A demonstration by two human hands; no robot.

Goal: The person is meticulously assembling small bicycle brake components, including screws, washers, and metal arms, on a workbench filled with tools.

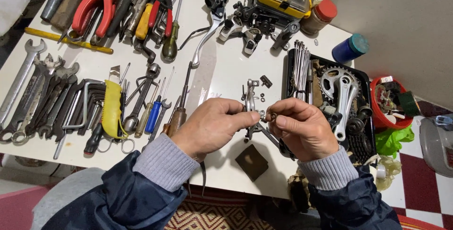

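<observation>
Left hand point(210, 126), right hand point(302, 128) — black tray point(363, 76) holds crankset point(340, 91).

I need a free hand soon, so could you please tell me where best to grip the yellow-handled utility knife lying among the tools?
Probably grip the yellow-handled utility knife around the middle of its yellow body, coming from above. It lies flat, blade end pointing away from the person, with hex keys and screwdrivers close on both sides.
</observation>
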